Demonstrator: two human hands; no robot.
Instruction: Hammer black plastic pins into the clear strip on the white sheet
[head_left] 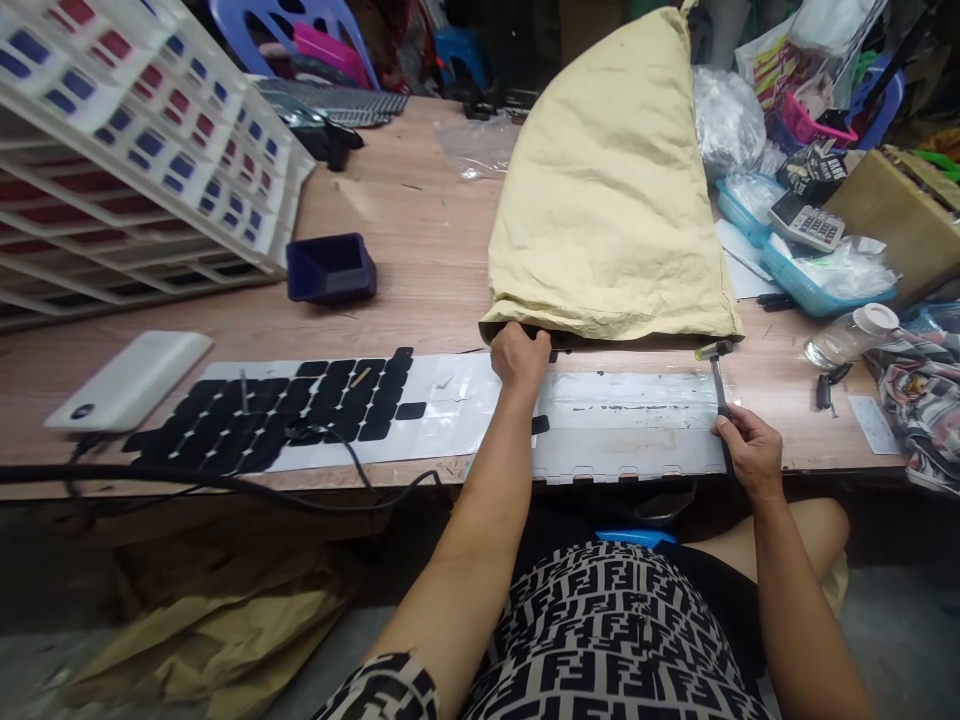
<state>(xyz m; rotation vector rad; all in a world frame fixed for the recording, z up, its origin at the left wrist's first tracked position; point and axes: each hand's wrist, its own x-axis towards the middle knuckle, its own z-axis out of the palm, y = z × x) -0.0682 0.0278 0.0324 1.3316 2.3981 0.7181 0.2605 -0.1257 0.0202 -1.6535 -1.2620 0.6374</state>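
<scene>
A large yellow cloth sack point(607, 180) lies on the table with its dark open mouth facing me. My left hand point(520, 357) is at the left corner of that mouth, fingers curled; their tips and anything in them are hidden. My right hand point(750, 450) is closed around the dark handle of a small hammer point(718, 378), its head up near the sack's right corner. Between my hands lies a flat whitish board point(630, 450) with a worn, notched front edge. To the left, rows of black rounded pieces point(277, 415) lie on a white sheet point(450, 400).
A white plastic crate point(255, 190) leans at the left, near a small dark purple bin point(331, 270). A white device point(131, 380) and a black cable point(225, 480) lie in front. Blue baskets point(817, 290), a calculator point(808, 222) and a clear jar point(851, 335) stand right.
</scene>
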